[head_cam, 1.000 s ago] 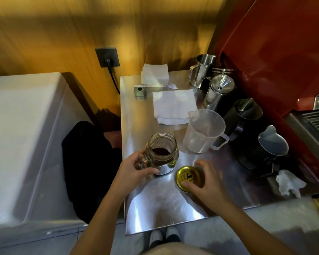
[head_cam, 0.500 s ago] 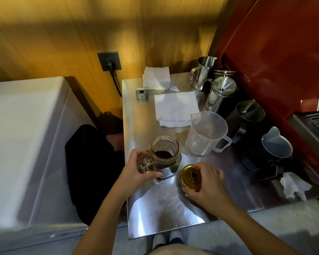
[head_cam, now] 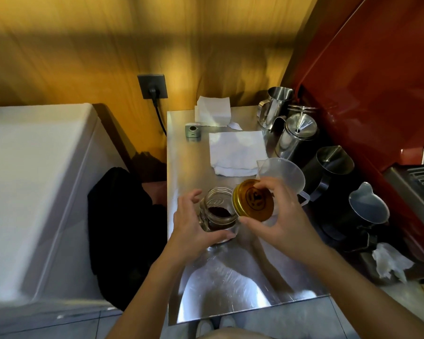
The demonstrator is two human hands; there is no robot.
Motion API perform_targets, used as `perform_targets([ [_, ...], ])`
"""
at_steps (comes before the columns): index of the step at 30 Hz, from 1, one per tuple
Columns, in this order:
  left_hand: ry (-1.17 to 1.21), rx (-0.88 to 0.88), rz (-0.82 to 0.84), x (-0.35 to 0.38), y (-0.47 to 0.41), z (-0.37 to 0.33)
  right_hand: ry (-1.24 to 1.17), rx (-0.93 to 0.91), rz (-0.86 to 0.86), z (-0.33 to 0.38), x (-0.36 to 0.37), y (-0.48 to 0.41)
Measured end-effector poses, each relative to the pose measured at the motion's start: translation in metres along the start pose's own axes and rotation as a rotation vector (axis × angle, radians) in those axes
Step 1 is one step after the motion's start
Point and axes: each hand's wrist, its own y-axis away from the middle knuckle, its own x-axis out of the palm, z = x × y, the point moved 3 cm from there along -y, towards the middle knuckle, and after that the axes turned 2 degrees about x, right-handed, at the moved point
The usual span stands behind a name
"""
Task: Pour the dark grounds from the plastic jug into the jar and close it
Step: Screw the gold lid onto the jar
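A glass jar [head_cam: 218, 211] with dark grounds in its bottom stands open on the steel table [head_cam: 225, 289]. My left hand [head_cam: 194, 226] is wrapped around the jar's left side. My right hand [head_cam: 279, 223] holds the gold lid [head_cam: 253, 203] tilted in the air, just right of and above the jar's mouth. The clear plastic jug [head_cam: 284, 172] stands empty behind my right hand, partly hidden by it.
Several steel and dark pitchers [head_cam: 333, 167] line the table's right side against a red machine [head_cam: 377, 81]. White paper napkins [head_cam: 235, 150] and a small grey device [head_cam: 193, 130] lie at the back. A crumpled tissue [head_cam: 389, 263] sits at the right front. A white cabinet [head_cam: 34, 192] stands left.
My right hand picked the gold lid up off the table and carried it up to the jar's mouth. My left hand stayed on the jar.
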Motion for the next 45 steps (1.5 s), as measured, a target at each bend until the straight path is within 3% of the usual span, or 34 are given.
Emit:
perform_targets([
  [5, -0.085, -0.020, -0.018, -0.001, 0.001, -0.001, 0.094, -0.130, 0.168, 0.012, 0.008, -0.027],
  [25, -0.131, 0.002, 0.170, -0.011, -0.011, 0.000, 0.303, -0.339, 0.677, 0.016, 0.015, -0.063],
  [31, -0.131, 0.018, 0.175, -0.012, -0.011, -0.001, 0.407, -0.408, 0.735, 0.026, 0.021, -0.073],
  [45, -0.151, 0.027, 0.165, -0.012, -0.009, -0.002, 0.368, -0.369, 0.870, 0.028, 0.023, -0.075],
])
